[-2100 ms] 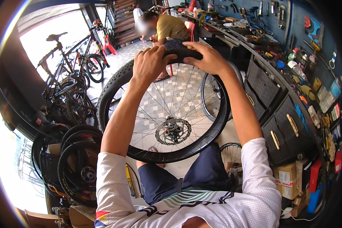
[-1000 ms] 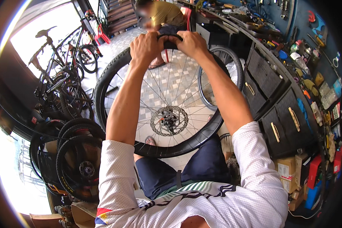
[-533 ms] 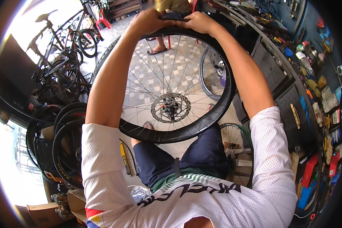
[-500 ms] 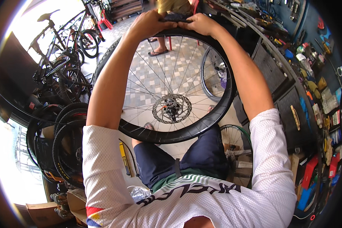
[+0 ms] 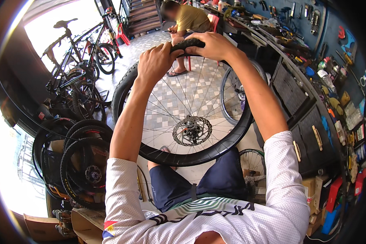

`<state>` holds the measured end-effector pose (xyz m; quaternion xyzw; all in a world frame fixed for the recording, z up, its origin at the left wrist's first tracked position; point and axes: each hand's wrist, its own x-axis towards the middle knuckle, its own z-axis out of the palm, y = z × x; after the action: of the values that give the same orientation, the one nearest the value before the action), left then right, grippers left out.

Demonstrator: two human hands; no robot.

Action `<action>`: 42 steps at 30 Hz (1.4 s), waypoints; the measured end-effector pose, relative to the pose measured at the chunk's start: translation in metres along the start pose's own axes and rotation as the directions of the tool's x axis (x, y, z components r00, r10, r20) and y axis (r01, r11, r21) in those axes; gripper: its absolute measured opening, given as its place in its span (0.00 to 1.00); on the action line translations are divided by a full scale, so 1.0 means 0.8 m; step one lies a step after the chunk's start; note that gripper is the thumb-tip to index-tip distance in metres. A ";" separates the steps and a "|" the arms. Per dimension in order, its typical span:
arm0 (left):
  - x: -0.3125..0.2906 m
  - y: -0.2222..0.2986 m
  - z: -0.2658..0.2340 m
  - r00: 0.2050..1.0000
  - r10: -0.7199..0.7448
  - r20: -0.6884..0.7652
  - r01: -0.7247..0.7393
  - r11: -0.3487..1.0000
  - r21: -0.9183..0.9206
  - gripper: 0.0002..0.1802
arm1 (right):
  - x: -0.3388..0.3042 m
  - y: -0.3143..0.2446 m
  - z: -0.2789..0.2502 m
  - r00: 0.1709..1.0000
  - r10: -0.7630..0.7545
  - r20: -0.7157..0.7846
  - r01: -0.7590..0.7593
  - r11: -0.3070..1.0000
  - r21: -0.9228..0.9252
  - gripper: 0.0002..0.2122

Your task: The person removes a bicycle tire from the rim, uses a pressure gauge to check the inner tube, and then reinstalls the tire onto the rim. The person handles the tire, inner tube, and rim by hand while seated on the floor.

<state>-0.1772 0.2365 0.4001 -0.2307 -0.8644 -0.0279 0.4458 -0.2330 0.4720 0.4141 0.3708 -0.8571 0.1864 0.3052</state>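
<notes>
A bicycle wheel [image 5: 191, 160] with thin spokes stands upright over my thighs, its lower rim near my shorts. At its hub sits a disc brake rotor [image 5: 208, 138]. Knobby tread of the black tyre [image 5: 186, 43] shows between my hands at the top of the wheel. My left hand [image 5: 155, 61] is closed over the tyre at the top left, thumb on the near side. My right hand [image 5: 212, 46] wraps the tyre just to the right, its thumb pressed against the edge by the rim. My far fingertips are partly hidden behind the tyre.
A seated person [image 5: 195, 18] in a yellow shirt is beyond the wheel. Parked bicycles [image 5: 75, 61] and stacked wheels [image 5: 85, 162] line the left side. A cluttered workbench [image 5: 288, 53] with drawers runs along the right. Another wheel [image 5: 227, 97] stands behind mine.
The view has tipped up, so more of the seated person shows. My hands have turned on the tyre, and its tread now shows between them. Both still grip the wheel's top.
</notes>
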 end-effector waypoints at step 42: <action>0.112 -0.010 0.146 0.865 -0.213 0.454 0.324 0.929 -0.180 0.33 | 0.068 0.164 0.094 0.783 0.544 0.302 -0.428 0.824 -0.372 0.32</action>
<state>-0.3135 0.2926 0.4011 -0.1618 -0.9540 -0.1477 0.2047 -0.3894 0.4889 0.3817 0.1170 -0.9847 0.0560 0.1163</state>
